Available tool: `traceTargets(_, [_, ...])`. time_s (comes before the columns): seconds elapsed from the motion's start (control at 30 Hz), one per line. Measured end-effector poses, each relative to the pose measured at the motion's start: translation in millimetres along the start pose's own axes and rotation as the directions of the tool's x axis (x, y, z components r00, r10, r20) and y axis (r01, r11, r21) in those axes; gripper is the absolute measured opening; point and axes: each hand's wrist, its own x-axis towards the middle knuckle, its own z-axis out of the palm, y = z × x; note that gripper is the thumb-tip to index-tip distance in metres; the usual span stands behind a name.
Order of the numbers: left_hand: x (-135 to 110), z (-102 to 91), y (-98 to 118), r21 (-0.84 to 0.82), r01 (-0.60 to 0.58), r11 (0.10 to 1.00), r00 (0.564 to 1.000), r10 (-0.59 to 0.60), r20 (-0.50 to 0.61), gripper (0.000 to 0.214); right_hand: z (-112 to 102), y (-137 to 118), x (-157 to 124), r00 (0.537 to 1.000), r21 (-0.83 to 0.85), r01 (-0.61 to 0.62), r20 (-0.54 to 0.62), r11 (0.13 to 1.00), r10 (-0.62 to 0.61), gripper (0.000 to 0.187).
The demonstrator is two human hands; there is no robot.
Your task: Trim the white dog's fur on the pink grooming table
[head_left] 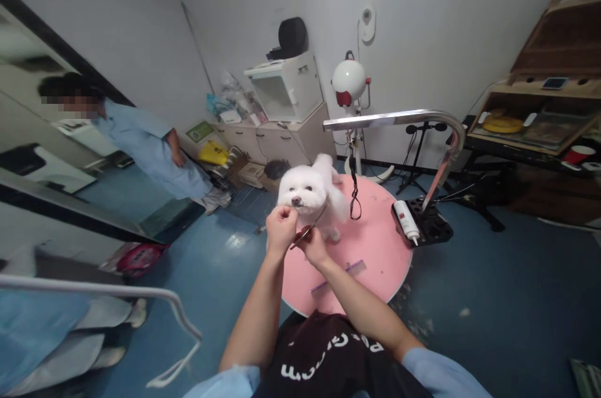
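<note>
Your apron (347,376): "Groom" | left hand (282,230): fingers closed at dog's muzzle (304,199) | right hand (316,248): gripping scissors (301,238) | tray (434,234), table's right edge (400,255): bottle (406,221)

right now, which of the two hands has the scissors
The right hand, the lower one, holds the scissors; the left hand is higher, up at the dog's muzzle.

A pet-grooming room: at frame centre a dog (300,188) stands on a round table (378,223) that also bears a comb (357,267); to the right, a loop (352,168) hangs from a steel arm (399,118).
</note>
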Motion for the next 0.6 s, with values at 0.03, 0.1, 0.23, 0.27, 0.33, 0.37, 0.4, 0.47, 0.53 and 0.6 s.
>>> traceTargets(0.03, [-1, 0.3, 1, -0.004, 0.006, 1.0, 1.0, -0.006, -0.001, 0.021, 1, -1, 0, 1.0, 0.0, -0.018, -0.01, 1.0, 0.018, 0.055])
traceTargets(0.1, [-2, 0.9, 3, -0.013, 0.017, 1.0, 1.0, -0.017, -0.005, 0.023, 4, -3, 1, 0.999, -0.008, -0.036, -0.023, 0.999, 0.036, 0.053])
traceTargets(0.23, [-5, 1.1, 8, -0.021, 0.048, 0.999, 0.999, -0.049, -0.009, 0.023, 5, -1, 2, 0.999, 0.006, -0.018, -0.029, 1.0, 0.019, 0.05])
traceTargets(0.27, [-5, 0.9, 9, -0.025, 0.056, 0.998, 0.998, -0.056, -0.009, 0.023, 4, 0, 3, 1.0, 0.009, -0.014, -0.026, 1.0, 0.014, 0.05])
traceTargets(0.33, [-5, 0.5, 10, -0.032, 0.06, 0.998, 0.998, -0.061, -0.015, 0.024, -1, 1, 5, 1.0, 0.0, -0.015, -0.022, 1.0, 0.015, 0.052])
traceTargets(0.37, [-5, 0.4, 10, -0.035, 0.056, 0.998, 0.998, -0.057, -0.019, 0.024, -4, 0, 6, 0.999, -0.011, -0.018, -0.028, 1.0, 0.018, 0.053])
traceTargets(0.4, [-5, 0.3, 9, -0.038, 0.05, 0.998, 0.998, -0.051, -0.021, 0.024, -8, 0, 8, 0.999, -0.025, -0.02, -0.037, 0.999, 0.019, 0.053])
traceTargets(0.47, [-5, 0.5, 9, -0.04, 0.04, 0.998, 0.999, -0.041, -0.021, 0.025, -17, -3, 12, 0.999, -0.053, -0.019, -0.044, 0.998, 0.016, 0.053])
traceTargets(0.53, [-5, 0.9, 10, -0.041, 0.038, 0.998, 0.999, -0.039, -0.02, 0.026, -26, -6, 17, 1.0, -0.087, -0.024, -0.02, 0.996, 0.022, 0.054])
traceTargets(0.6, [-5, 1.3, 12, -0.039, 0.049, 0.998, 0.999, -0.05, -0.018, 0.027, -33, -9, 22, 0.999, -0.114, -0.046, 0.014, 0.992, 0.048, 0.055])
